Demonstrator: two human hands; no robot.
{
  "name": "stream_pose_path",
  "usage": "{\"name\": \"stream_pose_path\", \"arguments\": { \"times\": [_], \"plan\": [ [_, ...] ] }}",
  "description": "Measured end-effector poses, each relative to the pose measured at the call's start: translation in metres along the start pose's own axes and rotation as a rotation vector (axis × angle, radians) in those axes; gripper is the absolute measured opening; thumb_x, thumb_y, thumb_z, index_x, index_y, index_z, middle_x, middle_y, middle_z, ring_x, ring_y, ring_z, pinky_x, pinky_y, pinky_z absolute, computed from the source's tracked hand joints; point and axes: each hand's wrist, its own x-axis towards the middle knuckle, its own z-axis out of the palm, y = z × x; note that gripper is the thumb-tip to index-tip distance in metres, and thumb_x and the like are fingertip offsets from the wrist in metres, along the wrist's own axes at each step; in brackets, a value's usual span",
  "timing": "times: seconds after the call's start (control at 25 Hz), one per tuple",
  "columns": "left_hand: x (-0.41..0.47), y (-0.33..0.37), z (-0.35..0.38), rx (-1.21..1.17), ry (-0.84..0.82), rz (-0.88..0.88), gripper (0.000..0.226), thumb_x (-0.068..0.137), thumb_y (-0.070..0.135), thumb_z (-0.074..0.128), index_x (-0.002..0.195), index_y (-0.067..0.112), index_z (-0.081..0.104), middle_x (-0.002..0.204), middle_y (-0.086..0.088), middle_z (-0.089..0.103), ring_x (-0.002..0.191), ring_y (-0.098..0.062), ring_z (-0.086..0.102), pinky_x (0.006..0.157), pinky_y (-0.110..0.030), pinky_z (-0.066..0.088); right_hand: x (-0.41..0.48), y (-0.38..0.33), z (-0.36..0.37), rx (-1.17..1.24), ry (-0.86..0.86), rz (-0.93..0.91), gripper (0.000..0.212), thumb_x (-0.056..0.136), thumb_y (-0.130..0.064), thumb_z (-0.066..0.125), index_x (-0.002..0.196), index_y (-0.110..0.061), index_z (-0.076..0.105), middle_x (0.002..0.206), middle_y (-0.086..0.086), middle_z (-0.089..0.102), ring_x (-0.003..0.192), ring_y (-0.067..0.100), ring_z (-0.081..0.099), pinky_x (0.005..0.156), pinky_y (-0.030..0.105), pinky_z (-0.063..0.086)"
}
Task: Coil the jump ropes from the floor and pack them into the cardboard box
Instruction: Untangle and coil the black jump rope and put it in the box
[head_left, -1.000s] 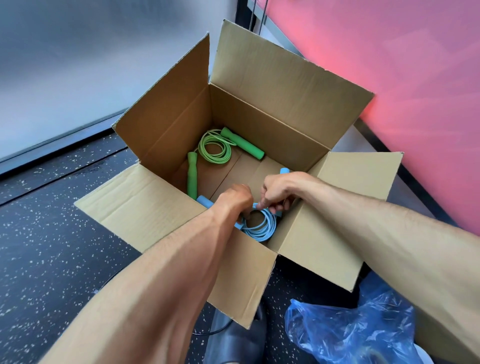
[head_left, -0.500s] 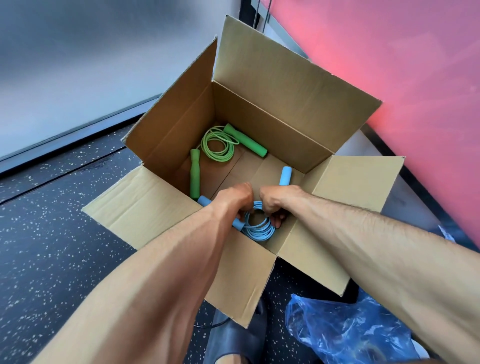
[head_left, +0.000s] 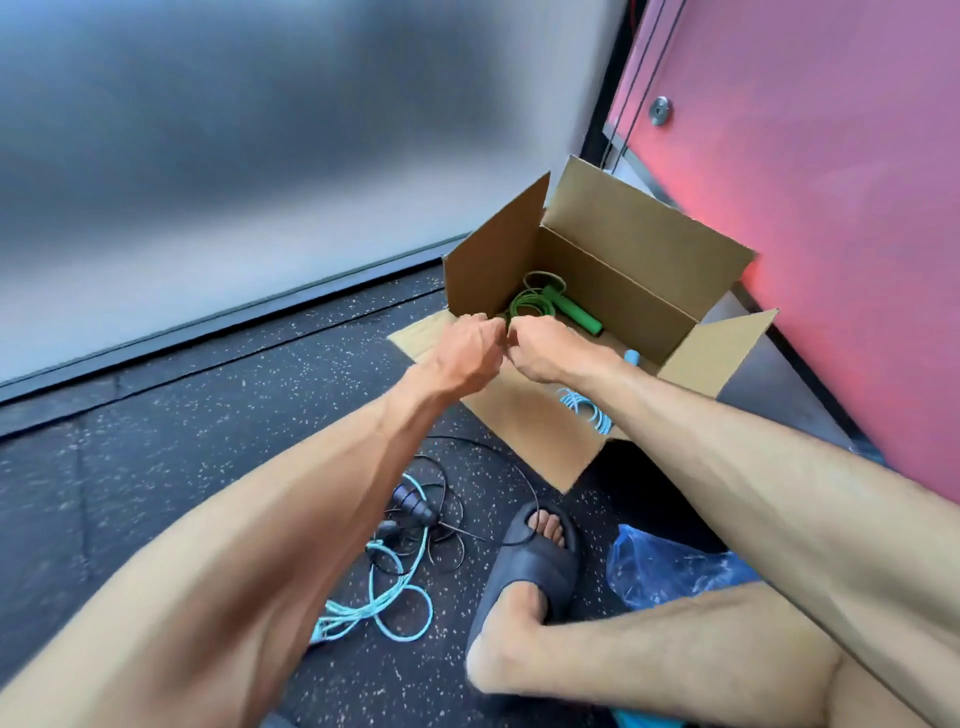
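An open brown cardboard box (head_left: 613, 234) stands on the dark speckled rubber floor (head_left: 156, 441), at about 2 o'clock from the middle of the view, with its flaps spread out. Inside, toward its 11 o'clock corner, lies a coiled green jump rope (head_left: 532, 304), its green handle stretching toward 4 o'clock. At the box's 5 o'clock side lies a coiled light blue jump rope (head_left: 584, 410), partly hidden by the right forearm.

The left hand (head_left: 467, 348) and the right hand (head_left: 545, 348) hover over the box's near-left edge, knuckles almost touching and fingers curled inward. Blur hides the fingertips, so I cannot tell whether either hand pinches anything.

On the floor at 7 o'clock from the box, a loose turquoise jump rope (head_left: 387, 605) lies tangled with a thin black jump rope (head_left: 415, 506). A foot in a black slide sandal (head_left: 535, 558) rests at the box's 6 o'clock. A crumpled blue plastic bag (head_left: 670, 571) sits just beside the sandal at 3 o'clock. A pink wall (head_left: 831, 208) rises at the box's 3 o'clock.
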Motion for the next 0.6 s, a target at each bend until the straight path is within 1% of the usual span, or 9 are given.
{"name": "stream_pose_path", "arguments": {
  "times": [0.08, 0.16, 0.24, 0.28, 0.32, 0.4, 0.48, 0.52, 0.6],
  "plan": [
    [-0.049, -0.028, -0.018, -0.032, 0.105, -0.028, 0.021, 0.091, 0.013, 0.044, 0.099, 0.009, 0.063, 0.099, -0.015, 0.066, 0.089, -0.035, 0.063, 0.078, -0.046, 0.048, -0.016, -0.044, 0.007, 0.026, 0.052, -0.149, 0.019, 0.092, -0.024, 0.045, 0.099, -0.014, 0.06, 0.106, 0.015, 0.069, 0.097, 0.036, 0.064, 0.076, 0.035, 0.048],
    [-0.093, -0.055, -0.022, -0.078, 0.173, -0.104, 0.019, 0.089, 0.011, 0.045, 0.099, 0.011, 0.062, 0.097, -0.014, 0.066, 0.086, -0.034, 0.062, 0.077, -0.047, 0.051, -0.031, -0.078, 0.02, 0.019, 0.074, -0.245, 0.018, 0.093, -0.024, 0.045, 0.099, -0.018, 0.061, 0.095, 0.011, 0.068, 0.089, 0.033, 0.064, 0.073, 0.031, 0.05],
    [-0.143, -0.082, -0.014, -0.124, 0.165, -0.211, 0.017, 0.091, 0.012, 0.047, 0.098, 0.01, 0.063, 0.097, -0.014, 0.069, 0.086, -0.034, 0.065, 0.077, -0.045, 0.053, -0.046, -0.107, 0.047, 0.006, 0.044, -0.31, 0.013, 0.092, -0.025, 0.044, 0.093, -0.023, 0.056, 0.082, 0.003, 0.063, 0.08, 0.029, 0.064, 0.064, 0.028, 0.047],
    [-0.164, -0.095, -0.007, -0.142, 0.145, -0.274, 0.018, 0.091, 0.013, 0.048, 0.098, 0.01, 0.064, 0.097, -0.014, 0.07, 0.087, -0.034, 0.065, 0.077, -0.044, 0.053, -0.051, -0.119, 0.063, 0.015, 0.007, -0.326, 0.012, 0.092, -0.025, 0.043, 0.093, -0.022, 0.055, 0.084, 0.004, 0.064, 0.082, 0.03, 0.064, 0.066, 0.03, 0.049],
    [-0.184, -0.107, 0.004, -0.164, 0.113, -0.341, 0.018, 0.091, 0.014, 0.047, 0.098, 0.01, 0.064, 0.098, -0.014, 0.071, 0.088, -0.035, 0.066, 0.078, -0.043, 0.053, -0.055, -0.127, 0.081, 0.029, -0.044, -0.328, 0.014, 0.091, -0.023, 0.044, 0.096, -0.019, 0.056, 0.09, 0.007, 0.067, 0.086, 0.032, 0.064, 0.073, 0.035, 0.051],
    [-0.218, -0.126, 0.031, -0.21, 0.032, -0.485, 0.02, 0.09, 0.016, 0.047, 0.099, 0.011, 0.065, 0.101, -0.015, 0.071, 0.091, -0.036, 0.066, 0.08, -0.041, 0.053, -0.059, -0.133, 0.121, 0.026, -0.125, -0.285, 0.02, 0.091, -0.022, 0.045, 0.102, -0.013, 0.06, 0.103, 0.014, 0.07, 0.095, 0.035, 0.064, 0.083, 0.041, 0.053],
    [-0.243, -0.136, 0.059, -0.262, -0.033, -0.579, 0.02, 0.09, 0.017, 0.049, 0.102, 0.011, 0.065, 0.104, -0.014, 0.071, 0.095, -0.035, 0.065, 0.083, -0.039, 0.052, -0.062, -0.126, 0.156, -0.027, -0.179, -0.19, 0.022, 0.093, -0.023, 0.048, 0.105, -0.008, 0.059, 0.109, 0.018, 0.068, 0.098, 0.037, 0.064, 0.082, 0.039, 0.052],
    [-0.253, -0.138, 0.073, -0.289, -0.04, -0.602, 0.019, 0.092, 0.018, 0.05, 0.104, 0.011, 0.064, 0.106, -0.014, 0.07, 0.097, -0.035, 0.065, 0.084, -0.039, 0.052, -0.062, -0.12, 0.175, -0.06, -0.195, -0.134, 0.023, 0.093, -0.023, 0.049, 0.107, -0.007, 0.058, 0.112, 0.02, 0.067, 0.1, 0.038, 0.063, 0.081, 0.038, 0.049],
    [-0.26, -0.138, 0.099, -0.324, 0.012, -0.595, 0.02, 0.096, 0.027, 0.052, 0.107, 0.011, 0.059, 0.107, -0.014, 0.068, 0.098, -0.035, 0.064, 0.085, -0.041, 0.051, -0.06, -0.106, 0.203, -0.106, -0.213, -0.027, 0.026, 0.092, -0.016, 0.052, 0.115, -0.004, 0.052, 0.119, 0.023, 0.063, 0.106, 0.04, 0.061, 0.082, 0.039, 0.047]
  ]
}}
